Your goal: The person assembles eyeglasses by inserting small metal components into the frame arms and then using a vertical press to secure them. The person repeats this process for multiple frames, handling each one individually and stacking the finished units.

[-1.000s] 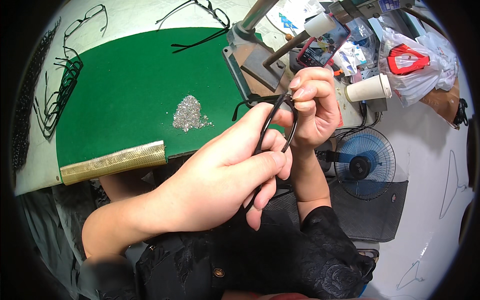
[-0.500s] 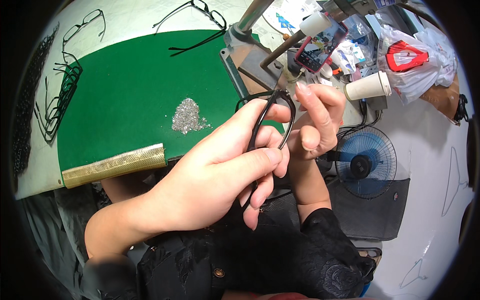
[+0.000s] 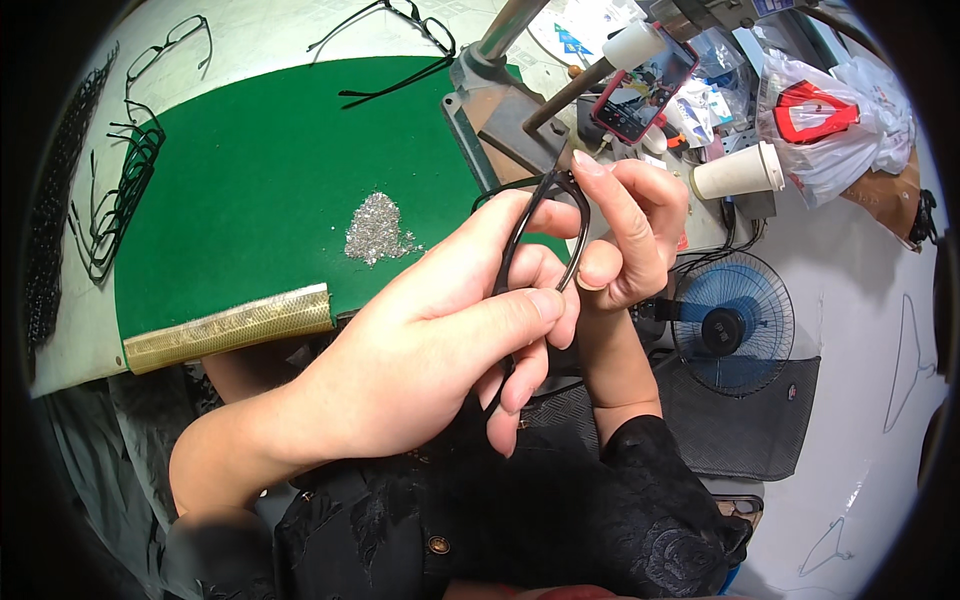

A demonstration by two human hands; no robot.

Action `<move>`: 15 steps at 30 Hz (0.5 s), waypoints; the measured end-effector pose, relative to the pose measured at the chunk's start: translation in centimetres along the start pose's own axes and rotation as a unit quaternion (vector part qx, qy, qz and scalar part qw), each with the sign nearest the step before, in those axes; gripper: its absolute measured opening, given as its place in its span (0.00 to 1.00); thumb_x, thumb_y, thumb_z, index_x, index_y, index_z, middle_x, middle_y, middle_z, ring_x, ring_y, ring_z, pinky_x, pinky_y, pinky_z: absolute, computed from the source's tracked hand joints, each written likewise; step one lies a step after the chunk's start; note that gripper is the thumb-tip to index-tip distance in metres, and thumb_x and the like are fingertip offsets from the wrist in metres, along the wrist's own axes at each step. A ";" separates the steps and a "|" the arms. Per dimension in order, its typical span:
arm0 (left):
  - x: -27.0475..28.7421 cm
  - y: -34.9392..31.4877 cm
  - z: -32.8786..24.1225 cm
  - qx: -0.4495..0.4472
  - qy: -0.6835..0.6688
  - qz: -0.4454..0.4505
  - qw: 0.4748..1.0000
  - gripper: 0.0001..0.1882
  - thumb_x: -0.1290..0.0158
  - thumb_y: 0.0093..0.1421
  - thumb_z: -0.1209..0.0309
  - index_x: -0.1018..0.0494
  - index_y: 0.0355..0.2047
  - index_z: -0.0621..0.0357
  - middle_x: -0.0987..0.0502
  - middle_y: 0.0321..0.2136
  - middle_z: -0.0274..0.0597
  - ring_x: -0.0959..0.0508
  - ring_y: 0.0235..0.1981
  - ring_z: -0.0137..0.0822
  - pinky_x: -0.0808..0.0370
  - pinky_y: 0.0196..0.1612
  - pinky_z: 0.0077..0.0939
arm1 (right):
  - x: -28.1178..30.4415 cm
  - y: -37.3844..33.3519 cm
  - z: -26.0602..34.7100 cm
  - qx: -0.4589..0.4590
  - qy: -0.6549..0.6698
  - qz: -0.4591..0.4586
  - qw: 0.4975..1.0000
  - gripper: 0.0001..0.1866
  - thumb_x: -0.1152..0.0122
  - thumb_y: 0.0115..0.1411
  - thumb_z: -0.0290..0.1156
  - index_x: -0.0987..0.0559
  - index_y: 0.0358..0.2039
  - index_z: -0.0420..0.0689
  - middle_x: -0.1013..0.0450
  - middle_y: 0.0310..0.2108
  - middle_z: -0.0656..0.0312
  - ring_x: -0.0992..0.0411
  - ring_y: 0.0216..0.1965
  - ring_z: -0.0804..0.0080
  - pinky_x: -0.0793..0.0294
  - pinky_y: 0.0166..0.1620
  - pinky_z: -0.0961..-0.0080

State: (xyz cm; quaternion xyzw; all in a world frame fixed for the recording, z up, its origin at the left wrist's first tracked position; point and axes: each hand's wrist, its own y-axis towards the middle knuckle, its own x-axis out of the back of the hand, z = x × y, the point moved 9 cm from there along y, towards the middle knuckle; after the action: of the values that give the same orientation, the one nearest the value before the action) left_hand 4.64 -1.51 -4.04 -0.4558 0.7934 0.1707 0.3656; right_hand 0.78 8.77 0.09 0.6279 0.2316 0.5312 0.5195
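My left hand is closed around a black eyeglass frame, thumb on its lower rim and fingers wrapped behind. The frame is tilted, its hinge corner uppermost. At that corner, my right hand has its index fingertip against or just beside the hinge. The right thumb is bent, apart from the index tip and close to the rim. Nothing shows between those fingers. Behind my left hand, a pile of tiny silvery pieces, too small to name singly, lies on a green mat.
More black eyeglasses lie behind the mat, with several stacked frames at its left. A metal bench press stands beyond my hands. Rightward are a phone, a white cup and a fan. A gold strip edges the mat.
My right hand has shifted slightly left and up, bringing its index fingertip closer to the frame's hinge. The left hand keeps its hold and has barely moved.
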 end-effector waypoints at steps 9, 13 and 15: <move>0.2 0.0 0.0 -0.004 -0.002 -0.005 1.000 0.25 0.57 0.64 0.75 0.49 0.59 0.67 0.32 0.32 0.46 0.28 0.19 0.31 0.28 0.15 0.20 | 0.1 0.2 0.4 0.012 -0.035 0.008 0.999 0.37 0.53 0.55 0.63 0.18 0.43 0.41 0.32 0.32 0.60 0.34 0.31 0.70 0.32 0.32 0.74; 0.2 0.0 0.0 -0.002 0.002 -0.008 1.000 0.25 0.58 0.64 0.75 0.49 0.59 0.67 0.32 0.32 0.45 0.27 0.19 0.30 0.28 0.15 0.20 | 0.1 0.1 0.6 0.017 -0.012 0.009 1.000 0.37 0.53 0.56 0.63 0.18 0.43 0.39 0.32 0.33 0.59 0.33 0.31 0.69 0.31 0.33 0.73; 0.3 0.0 0.0 -0.002 0.002 -0.010 1.000 0.25 0.58 0.64 0.75 0.49 0.59 0.67 0.32 0.32 0.45 0.27 0.19 0.30 0.28 0.15 0.20 | -0.1 0.2 0.7 0.025 -0.002 0.015 1.000 0.37 0.53 0.56 0.63 0.18 0.43 0.39 0.32 0.33 0.59 0.33 0.31 0.69 0.31 0.33 0.74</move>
State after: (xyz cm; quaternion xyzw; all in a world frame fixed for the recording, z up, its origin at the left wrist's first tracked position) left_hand 4.56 -1.68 -4.28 -0.4647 0.7891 0.1682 0.3649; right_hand 1.31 8.36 0.34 0.6451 0.2344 0.5315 0.4964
